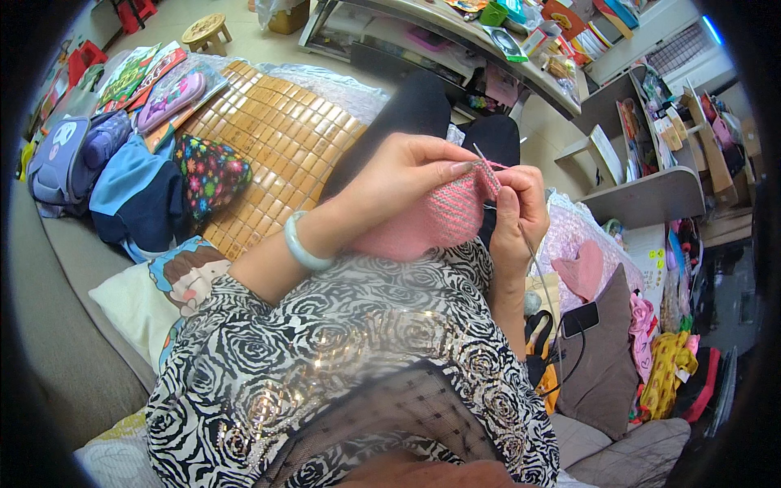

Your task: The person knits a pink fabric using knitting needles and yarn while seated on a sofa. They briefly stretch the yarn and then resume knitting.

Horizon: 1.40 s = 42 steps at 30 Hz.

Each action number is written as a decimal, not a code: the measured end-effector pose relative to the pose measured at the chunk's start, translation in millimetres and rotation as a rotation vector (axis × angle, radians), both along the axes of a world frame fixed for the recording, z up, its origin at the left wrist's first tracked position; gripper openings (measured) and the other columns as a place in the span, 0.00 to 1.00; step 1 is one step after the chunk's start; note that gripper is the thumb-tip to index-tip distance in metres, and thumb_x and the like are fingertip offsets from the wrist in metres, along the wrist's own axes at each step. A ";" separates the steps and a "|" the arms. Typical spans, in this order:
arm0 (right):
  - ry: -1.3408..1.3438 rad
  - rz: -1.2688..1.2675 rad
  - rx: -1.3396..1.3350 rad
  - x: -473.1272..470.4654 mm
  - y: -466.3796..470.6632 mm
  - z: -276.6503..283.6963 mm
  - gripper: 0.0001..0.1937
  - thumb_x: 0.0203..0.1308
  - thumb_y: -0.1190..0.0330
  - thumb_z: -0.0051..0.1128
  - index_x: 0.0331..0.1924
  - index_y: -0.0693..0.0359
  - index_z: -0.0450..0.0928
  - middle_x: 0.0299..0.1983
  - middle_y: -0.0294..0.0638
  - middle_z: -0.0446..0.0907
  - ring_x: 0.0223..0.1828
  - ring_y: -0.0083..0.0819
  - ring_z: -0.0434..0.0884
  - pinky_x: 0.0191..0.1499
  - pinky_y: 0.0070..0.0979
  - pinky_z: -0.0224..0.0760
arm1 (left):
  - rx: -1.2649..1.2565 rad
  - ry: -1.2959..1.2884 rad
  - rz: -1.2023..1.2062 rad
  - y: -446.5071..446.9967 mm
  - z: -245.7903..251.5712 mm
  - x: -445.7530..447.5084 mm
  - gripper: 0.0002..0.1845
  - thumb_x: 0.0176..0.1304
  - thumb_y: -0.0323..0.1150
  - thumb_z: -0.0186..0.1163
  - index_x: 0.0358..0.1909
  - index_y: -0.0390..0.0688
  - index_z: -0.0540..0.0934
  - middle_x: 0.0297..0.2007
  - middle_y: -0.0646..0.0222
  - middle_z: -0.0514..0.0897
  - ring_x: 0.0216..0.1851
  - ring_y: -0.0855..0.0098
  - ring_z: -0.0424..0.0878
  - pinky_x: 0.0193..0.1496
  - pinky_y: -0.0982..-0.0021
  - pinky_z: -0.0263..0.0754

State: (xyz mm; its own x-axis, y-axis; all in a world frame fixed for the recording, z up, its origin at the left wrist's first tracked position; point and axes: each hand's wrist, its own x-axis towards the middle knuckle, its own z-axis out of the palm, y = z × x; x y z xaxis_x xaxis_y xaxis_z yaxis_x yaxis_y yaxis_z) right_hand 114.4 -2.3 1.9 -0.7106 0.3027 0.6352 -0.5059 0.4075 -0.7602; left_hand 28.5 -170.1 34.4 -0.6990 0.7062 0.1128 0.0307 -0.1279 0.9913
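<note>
My left hand (427,165) pinches the upper edge of a pink and grey striped piece of knitting (456,210), with thumb and fingers close together. A thin metal knitting needle (478,149) pokes up between my two hands at that edge. My right hand (518,207) grips the knitting's other side, thumb raised along it. From below this hand a second thin grey needle or cable (538,268) runs downward. A strand of pink yarn (499,165) passes near the right fingers. The plain pink lower part of the knitting is partly hidden behind my left forearm, which wears a pale bangle (302,241).
A bamboo tile mat (280,122) covers the seat at left, with a floral pouch (210,174), a backpack (61,158) and a pencil case (171,100). At right lie a phone (581,320), a grey cushion (595,366) and a pink piece (583,268). A cluttered table (451,24) stands ahead.
</note>
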 end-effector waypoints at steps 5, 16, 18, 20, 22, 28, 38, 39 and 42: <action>0.033 -0.034 -0.006 1.4 1.1 -2.6 0.04 0.62 0.75 0.54 0.36 0.66 0.79 0.34 0.42 0.76 0.37 0.32 0.75 0.42 0.25 0.68 | 0.060 -0.164 0.003 1.2 0.6 0.8 0.13 0.68 0.32 0.62 0.50 0.36 0.83 0.43 0.70 0.86 0.43 0.81 0.81 0.49 0.78 0.76; 0.047 -0.029 0.157 3.9 0.8 5.0 0.05 0.63 0.75 0.53 0.37 0.66 0.80 0.34 0.45 0.77 0.35 0.36 0.78 0.40 0.28 0.71 | 0.045 -0.041 0.143 1.5 2.6 5.7 0.12 0.67 0.32 0.63 0.48 0.35 0.83 0.40 0.70 0.86 0.40 0.82 0.81 0.45 0.79 0.77; 0.057 -0.057 0.179 3.2 -1.1 4.6 0.05 0.63 0.74 0.53 0.38 0.66 0.80 0.35 0.45 0.77 0.36 0.38 0.78 0.41 0.29 0.71 | 0.026 0.008 0.190 3.4 1.0 6.6 0.11 0.67 0.31 0.62 0.46 0.35 0.83 0.39 0.71 0.86 0.40 0.83 0.80 0.44 0.80 0.76; 0.066 -0.086 0.202 2.1 -3.0 3.9 0.05 0.63 0.73 0.54 0.38 0.66 0.80 0.35 0.46 0.77 0.37 0.39 0.79 0.42 0.30 0.72 | 0.034 0.024 0.215 5.5 -0.3 8.1 0.10 0.68 0.31 0.62 0.45 0.35 0.83 0.39 0.71 0.86 0.39 0.83 0.80 0.44 0.80 0.75; 0.063 -0.121 0.220 1.1 -4.8 3.5 0.06 0.63 0.72 0.54 0.38 0.65 0.80 0.35 0.46 0.77 0.38 0.40 0.79 0.43 0.31 0.72 | 0.068 0.005 0.219 7.3 -1.2 10.0 0.10 0.68 0.31 0.62 0.44 0.35 0.83 0.38 0.71 0.86 0.39 0.83 0.80 0.44 0.80 0.75; 0.008 -0.147 0.300 -7.5 -1.0 8.5 0.13 0.62 0.64 0.59 0.44 0.65 0.77 0.40 0.46 0.77 0.41 0.41 0.78 0.46 0.31 0.72 | 0.101 0.033 0.159 7.5 -5.5 11.4 0.09 0.68 0.29 0.61 0.45 0.36 0.83 0.40 0.71 0.85 0.42 0.83 0.79 0.47 0.79 0.74; 0.060 -0.119 0.224 -6.5 0.2 5.6 0.12 0.53 0.73 0.62 0.43 0.64 0.83 0.36 0.45 0.77 0.42 0.41 0.79 0.49 0.30 0.72 | 0.018 -0.030 0.082 6.8 -7.9 4.4 0.10 0.67 0.31 0.63 0.45 0.37 0.83 0.41 0.72 0.85 0.43 0.82 0.80 0.46 0.79 0.75; 0.096 -0.128 0.214 -5.7 0.2 5.0 0.11 0.54 0.74 0.61 0.42 0.64 0.84 0.35 0.45 0.77 0.42 0.41 0.79 0.48 0.31 0.72 | 0.037 -0.048 0.095 7.3 -7.4 4.7 0.10 0.67 0.32 0.63 0.45 0.37 0.83 0.40 0.71 0.85 0.43 0.82 0.80 0.46 0.79 0.75; 0.054 -0.154 0.180 -1.2 -4.3 3.6 0.09 0.55 0.77 0.59 0.40 0.64 0.84 0.33 0.45 0.78 0.40 0.38 0.79 0.45 0.30 0.72 | 0.057 0.004 0.154 9.1 -6.5 6.0 0.11 0.67 0.32 0.63 0.46 0.37 0.83 0.40 0.71 0.86 0.42 0.83 0.80 0.46 0.79 0.75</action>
